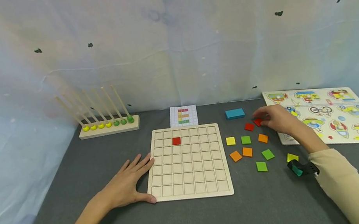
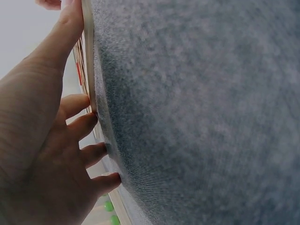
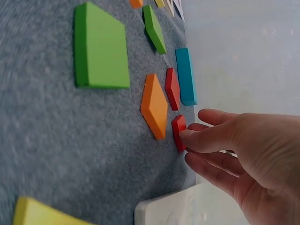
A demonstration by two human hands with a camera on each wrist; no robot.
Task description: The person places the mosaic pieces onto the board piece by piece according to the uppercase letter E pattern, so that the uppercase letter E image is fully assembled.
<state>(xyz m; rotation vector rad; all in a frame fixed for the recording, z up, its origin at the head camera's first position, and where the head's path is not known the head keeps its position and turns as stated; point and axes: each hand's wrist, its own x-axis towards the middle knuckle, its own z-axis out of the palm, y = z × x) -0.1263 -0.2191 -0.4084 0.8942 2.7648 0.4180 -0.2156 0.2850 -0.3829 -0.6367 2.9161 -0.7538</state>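
Observation:
My left hand (image 1: 124, 185) lies spread along the left edge of a wooden grid board (image 1: 194, 198), fingertips at its side and thumb at the near corner. One red square tile (image 1: 176, 141) sits in a cell near the board's top. To the right, my right hand (image 1: 276, 118) pinches another red tile (image 3: 177, 133) between thumb and fingers, down at the cloth. Next to it lie a second loose red tile (image 1: 249, 127) and an orange tile (image 1: 263, 138). In the left wrist view, the left fingers (image 2: 83, 125) rest against the board's edge.
Green tiles (image 1: 261, 166), more orange tiles (image 1: 235, 156) and yellow tiles (image 1: 230, 141) lie right of the board. Behind are a pattern card (image 1: 192, 115), a blue block (image 1: 235, 113) and a bead rack (image 1: 109, 131). A picture puzzle board (image 1: 329, 114) lies at the far right.

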